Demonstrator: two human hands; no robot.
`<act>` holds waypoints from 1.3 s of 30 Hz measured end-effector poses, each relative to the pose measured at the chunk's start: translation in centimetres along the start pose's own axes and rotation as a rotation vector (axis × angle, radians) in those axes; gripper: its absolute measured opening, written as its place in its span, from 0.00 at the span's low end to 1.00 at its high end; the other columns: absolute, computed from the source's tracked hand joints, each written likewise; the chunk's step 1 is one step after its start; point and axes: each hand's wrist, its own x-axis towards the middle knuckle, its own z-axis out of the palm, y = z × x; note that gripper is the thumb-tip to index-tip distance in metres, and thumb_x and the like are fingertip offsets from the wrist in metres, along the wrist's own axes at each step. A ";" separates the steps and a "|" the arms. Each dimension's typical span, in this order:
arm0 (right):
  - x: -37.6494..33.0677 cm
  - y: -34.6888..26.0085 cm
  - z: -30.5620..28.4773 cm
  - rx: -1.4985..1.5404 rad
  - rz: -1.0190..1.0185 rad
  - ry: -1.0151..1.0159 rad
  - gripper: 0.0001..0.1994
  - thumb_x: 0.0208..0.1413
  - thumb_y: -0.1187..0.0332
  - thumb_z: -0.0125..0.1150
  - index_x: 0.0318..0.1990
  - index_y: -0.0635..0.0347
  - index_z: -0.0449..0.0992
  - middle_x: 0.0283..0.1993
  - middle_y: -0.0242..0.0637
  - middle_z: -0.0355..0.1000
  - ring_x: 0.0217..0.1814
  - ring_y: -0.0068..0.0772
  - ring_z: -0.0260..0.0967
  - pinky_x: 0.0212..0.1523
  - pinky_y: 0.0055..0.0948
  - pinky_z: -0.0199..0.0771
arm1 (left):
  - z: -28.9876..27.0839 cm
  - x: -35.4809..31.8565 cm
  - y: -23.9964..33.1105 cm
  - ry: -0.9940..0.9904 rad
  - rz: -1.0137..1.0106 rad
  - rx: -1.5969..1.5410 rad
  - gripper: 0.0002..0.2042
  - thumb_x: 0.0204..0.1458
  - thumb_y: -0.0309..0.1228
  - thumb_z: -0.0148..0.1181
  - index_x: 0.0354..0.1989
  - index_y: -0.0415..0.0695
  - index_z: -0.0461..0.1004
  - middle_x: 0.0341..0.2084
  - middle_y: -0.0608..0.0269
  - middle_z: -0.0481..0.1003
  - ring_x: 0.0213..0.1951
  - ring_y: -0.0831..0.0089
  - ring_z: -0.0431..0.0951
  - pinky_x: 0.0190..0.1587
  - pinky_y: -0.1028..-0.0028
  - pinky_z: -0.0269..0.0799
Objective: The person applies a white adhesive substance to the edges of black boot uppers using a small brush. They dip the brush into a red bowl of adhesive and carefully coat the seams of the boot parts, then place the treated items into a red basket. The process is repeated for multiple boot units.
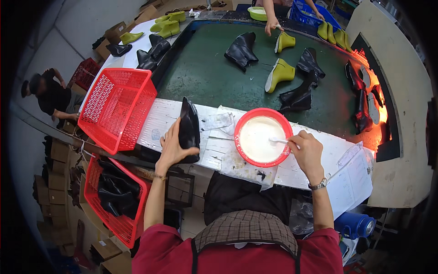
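My left hand (173,147) is wrapped round a black leather boot (189,130), holding it on the white worktop left of the bowl. In my right hand (305,150) is a slim white brush (279,140), gripped by its handle. Its far end rests in the white liquid (255,136) that fills much of a red plastic bowl (238,153). Between boot and bowl lie stained white cloths or papers (218,121). Under the bowl is another spotted sheet (242,172).
Black and yellow-green boots (280,75) lie on a green conveyor belt (200,68), near a glowing orange heater opening (381,114). Across it, a co-worker's hand (272,25) reaches toward a boot. Red baskets (117,107) stand at left; papers (353,180) lie at right.
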 end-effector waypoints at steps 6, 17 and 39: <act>-0.5 0.1 -1.0 0.161 0.143 0.033 0.06 0.53 0.65 0.70 0.35 0.55 0.85 0.31 0.35 0.75 0.31 0.39 0.76 0.32 0.36 0.73 | -1.7 -3.3 0.6 -0.161 -0.090 0.275 0.67 0.29 0.37 0.82 0.79 0.50 0.38 0.74 0.44 0.50 0.73 0.43 0.52 0.67 0.38 0.54; -3.2 1.4 0.0 0.303 0.238 0.077 0.07 0.55 0.70 0.71 0.39 0.61 0.85 0.30 0.38 0.75 0.28 0.30 0.72 0.29 0.28 0.69 | -1.0 -4.3 2.3 0.285 0.185 -0.166 0.51 0.32 0.06 0.55 0.75 0.40 0.52 0.66 0.43 0.62 0.66 0.44 0.62 0.70 0.58 0.58; 3.5 -3.1 -1.2 0.710 -0.051 0.360 0.09 0.52 0.78 0.74 0.42 0.63 0.86 0.36 0.33 0.75 0.33 0.19 0.69 0.33 0.20 0.69 | -1.4 -5.1 12.3 0.237 0.583 -0.405 0.42 0.45 0.21 0.69 0.71 0.33 0.56 0.70 0.36 0.58 0.70 0.40 0.60 0.71 0.52 0.56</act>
